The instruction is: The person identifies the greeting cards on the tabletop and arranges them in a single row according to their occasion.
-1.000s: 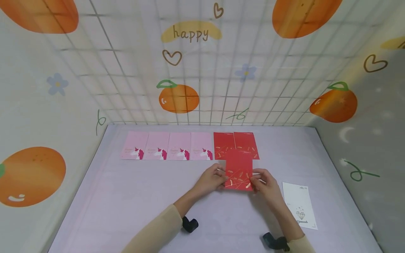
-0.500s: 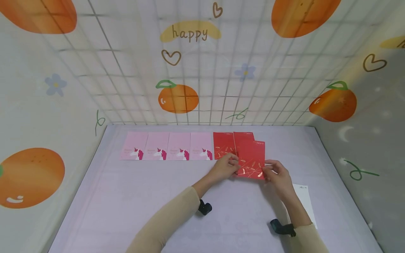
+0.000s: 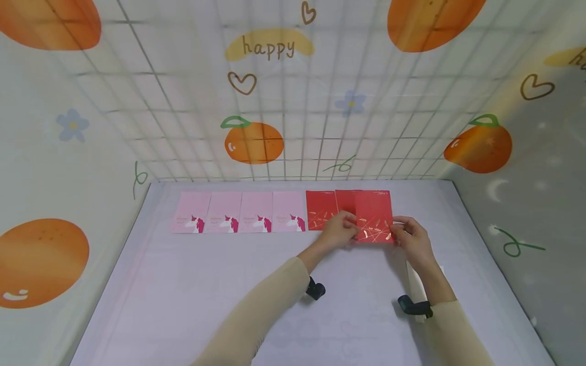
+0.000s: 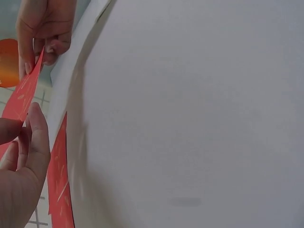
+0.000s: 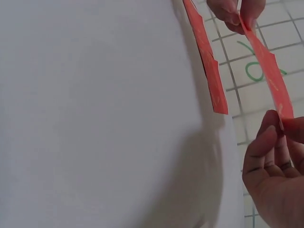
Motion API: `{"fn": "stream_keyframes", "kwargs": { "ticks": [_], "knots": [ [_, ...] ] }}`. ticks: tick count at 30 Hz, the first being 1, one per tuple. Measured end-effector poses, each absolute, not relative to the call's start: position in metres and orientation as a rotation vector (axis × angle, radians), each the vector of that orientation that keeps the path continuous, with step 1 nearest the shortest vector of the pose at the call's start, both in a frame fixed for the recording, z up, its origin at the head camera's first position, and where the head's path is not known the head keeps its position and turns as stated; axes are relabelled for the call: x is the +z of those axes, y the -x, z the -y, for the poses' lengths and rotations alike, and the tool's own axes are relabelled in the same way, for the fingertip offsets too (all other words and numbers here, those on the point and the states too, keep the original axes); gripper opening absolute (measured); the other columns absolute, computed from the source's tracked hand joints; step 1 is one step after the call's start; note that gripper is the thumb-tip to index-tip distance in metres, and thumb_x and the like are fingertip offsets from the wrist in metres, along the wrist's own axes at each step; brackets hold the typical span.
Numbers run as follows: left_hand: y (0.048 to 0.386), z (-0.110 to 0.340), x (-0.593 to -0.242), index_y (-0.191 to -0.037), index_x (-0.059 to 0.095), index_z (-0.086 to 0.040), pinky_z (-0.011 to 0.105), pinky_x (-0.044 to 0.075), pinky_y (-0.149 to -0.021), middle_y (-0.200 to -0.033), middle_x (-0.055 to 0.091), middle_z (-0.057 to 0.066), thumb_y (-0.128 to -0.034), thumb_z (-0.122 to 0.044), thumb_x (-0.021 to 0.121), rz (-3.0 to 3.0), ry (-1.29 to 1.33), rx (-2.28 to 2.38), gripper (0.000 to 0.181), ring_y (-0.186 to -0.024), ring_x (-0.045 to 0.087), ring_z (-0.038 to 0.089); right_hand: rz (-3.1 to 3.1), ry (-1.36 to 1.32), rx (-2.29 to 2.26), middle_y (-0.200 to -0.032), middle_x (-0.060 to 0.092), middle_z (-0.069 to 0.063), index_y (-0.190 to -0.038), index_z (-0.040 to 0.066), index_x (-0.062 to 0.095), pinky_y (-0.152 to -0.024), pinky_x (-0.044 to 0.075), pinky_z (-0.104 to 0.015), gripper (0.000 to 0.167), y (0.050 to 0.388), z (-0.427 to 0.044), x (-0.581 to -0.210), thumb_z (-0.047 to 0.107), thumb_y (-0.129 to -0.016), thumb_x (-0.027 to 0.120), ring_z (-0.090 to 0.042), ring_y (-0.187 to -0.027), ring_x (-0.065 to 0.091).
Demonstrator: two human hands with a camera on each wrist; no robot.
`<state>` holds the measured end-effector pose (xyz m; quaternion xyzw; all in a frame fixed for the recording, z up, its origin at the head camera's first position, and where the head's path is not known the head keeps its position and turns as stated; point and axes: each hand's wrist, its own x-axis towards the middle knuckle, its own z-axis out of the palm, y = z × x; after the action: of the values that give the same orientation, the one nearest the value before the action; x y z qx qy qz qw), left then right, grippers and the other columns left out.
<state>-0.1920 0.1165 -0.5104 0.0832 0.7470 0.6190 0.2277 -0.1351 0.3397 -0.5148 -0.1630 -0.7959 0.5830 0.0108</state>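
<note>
A red card with gold feather-like marks (image 3: pixel 374 213) hangs above the table, held upright between both hands. My left hand (image 3: pixel 339 231) pinches its lower left edge, and my right hand (image 3: pixel 414 243) pinches the lower right edge. In the right wrist view the held card (image 5: pixel 271 73) is clearly lifted off the surface. Two matching red cards lie flat behind and left of it: one (image 3: pixel 318 206) is partly covered by my left hand, the other (image 3: pixel 345 199) by that hand and the held card.
Several pink unicorn cards (image 3: pixel 256 208) lie in a row left of the red ones, near the table's back edge. A white card (image 3: pixel 415 284) lies at the right, mostly hidden beneath my right forearm. Fabric-covered walls with printed oranges enclose the table (image 3: pixel 206 284).
Both hands have carried the red card rightward and toward the back, from in front of the two lying red cards to the row's right end. My right forearm now covers more of the white card.
</note>
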Motion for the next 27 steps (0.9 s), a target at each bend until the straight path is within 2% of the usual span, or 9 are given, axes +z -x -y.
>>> {"fn": "stream_keyframes", "kwargs": {
  "ticks": [9, 19, 27],
  "knots": [
    [0.203, -0.135, -0.507, -0.114, 0.058, -0.016, 0.038, 0.059, -0.067, -0.088, 0.063, 0.0, -0.094, -0.017, 0.072, -2.109, -0.129, 1.691, 0.025, -0.077, 0.07, 0.021, 2.457, 0.488, 1.804, -0.119, 0.058, -0.016, -0.136, 0.006, 0.051, -0.069, 0.055, -0.025, 0.042, 0.149, -0.349, -0.515, 0.03, -0.102, 0.058, -0.019, -0.086, 0.06],
    [0.212, -0.143, -0.51, -0.114, 0.057, -0.012, 0.038, 0.06, -0.071, -0.087, 0.063, 0.002, -0.0949, -0.016, 0.071, -2.087, -0.023, 1.694, 0.024, -0.078, 0.071, 0.024, 2.496, 0.494, 1.752, -0.122, 0.056, -0.016, -0.139, 0.007, 0.051, -0.072, 0.056, -0.025, 0.045, 0.165, -0.356, -0.51, 0.031, -0.102, 0.058, -0.023, -0.091, 0.06],
    [0.203, -0.143, -0.508, -0.117, 0.057, -0.012, 0.031, 0.059, -0.069, -0.087, 0.063, 0.001, -0.0948, -0.02, 0.071, -2.111, -0.082, 1.61, 0.028, -0.074, 0.07, 0.02, 2.52, 0.564, 1.69, -0.121, 0.056, -0.017, -0.14, 0.003, 0.05, -0.073, 0.055, -0.025, 0.043, 0.182, -0.378, -0.51, 0.028, -0.104, 0.054, -0.02, -0.089, 0.058]
  ]
}}
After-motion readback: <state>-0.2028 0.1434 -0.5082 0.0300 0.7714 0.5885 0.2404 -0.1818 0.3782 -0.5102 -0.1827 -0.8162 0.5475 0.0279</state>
